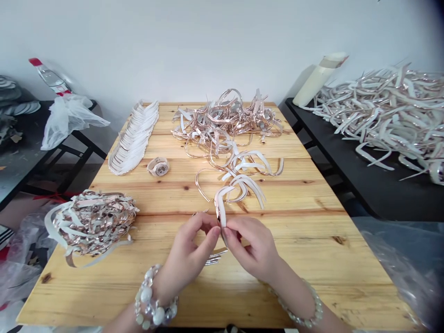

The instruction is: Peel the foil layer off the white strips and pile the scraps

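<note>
Near the middle of the wooden table point(305, 259), a curved white and rose-gold strip point(222, 208) stands up between my two hands. My left hand point(194, 247) pinches its lower end between thumb and fingers. From the other side, my right hand point(253, 243) pinches the same strip, its fingertips almost touching those of the left. Just beyond my fingers lie loose curved white strips point(248, 185). Several short shiny pieces point(213, 260) lie on the wood behind and between my hands, partly hidden by them.
A tangled strip pile point(225, 118) sits at the back, a neat row of white strips point(133, 141) at back left. Nearer are a small roll point(158, 166) and a big bundle point(95, 223). Dark side tables hold a bottle point(52, 78), more strips point(391, 111) and a cream roll point(321, 78).
</note>
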### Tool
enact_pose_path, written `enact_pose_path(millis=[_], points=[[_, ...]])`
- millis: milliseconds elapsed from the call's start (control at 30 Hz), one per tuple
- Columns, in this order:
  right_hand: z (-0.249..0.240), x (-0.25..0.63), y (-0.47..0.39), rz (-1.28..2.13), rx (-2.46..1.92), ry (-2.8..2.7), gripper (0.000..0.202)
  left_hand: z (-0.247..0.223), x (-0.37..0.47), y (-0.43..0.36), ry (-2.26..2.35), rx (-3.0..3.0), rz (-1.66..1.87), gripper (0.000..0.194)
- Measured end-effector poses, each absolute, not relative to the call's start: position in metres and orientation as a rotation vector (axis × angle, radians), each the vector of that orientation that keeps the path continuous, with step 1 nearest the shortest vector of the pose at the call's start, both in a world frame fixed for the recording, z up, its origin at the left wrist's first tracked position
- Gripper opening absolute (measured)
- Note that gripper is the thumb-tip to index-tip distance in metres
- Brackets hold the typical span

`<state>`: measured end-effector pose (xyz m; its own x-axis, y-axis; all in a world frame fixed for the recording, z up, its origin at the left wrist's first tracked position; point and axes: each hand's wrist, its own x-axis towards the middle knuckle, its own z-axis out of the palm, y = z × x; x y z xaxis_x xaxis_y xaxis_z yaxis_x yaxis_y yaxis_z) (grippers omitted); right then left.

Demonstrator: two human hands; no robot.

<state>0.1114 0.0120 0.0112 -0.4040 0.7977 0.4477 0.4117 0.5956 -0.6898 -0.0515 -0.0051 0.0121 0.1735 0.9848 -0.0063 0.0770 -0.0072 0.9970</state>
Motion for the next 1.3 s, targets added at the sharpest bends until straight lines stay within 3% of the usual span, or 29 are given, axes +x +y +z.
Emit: enact_pose_path(millis=[400,500,733,1000,1300], points=[[0.007,0.110,0.020,0.349,-0.902,-2.290,0.023,0.018,-0.048,0.002,1.095,0.984,1.126,0.020],[0.008,0.111,0.022,0.510,-0.938,-2.262,0.023,0.017,-0.046,0.002,1.099,0.997,1.135,0.021],[0.007,0.110,0.022,1.249,-1.020,-1.832,0.030,0.005,-0.046,-0.004,1.176,1.320,1.053,0.022],[-0.001,0.105,0.019,1.296,-1.037,-1.772,0.032,0.002,-0.043,-0.008,1.372,1.808,1.067,0.023],[-0.004,0.100,0.014,1.238,-1.024,-1.784,0.030,0.001,-0.042,-0.012,1.425,1.921,1.121,0.023]])
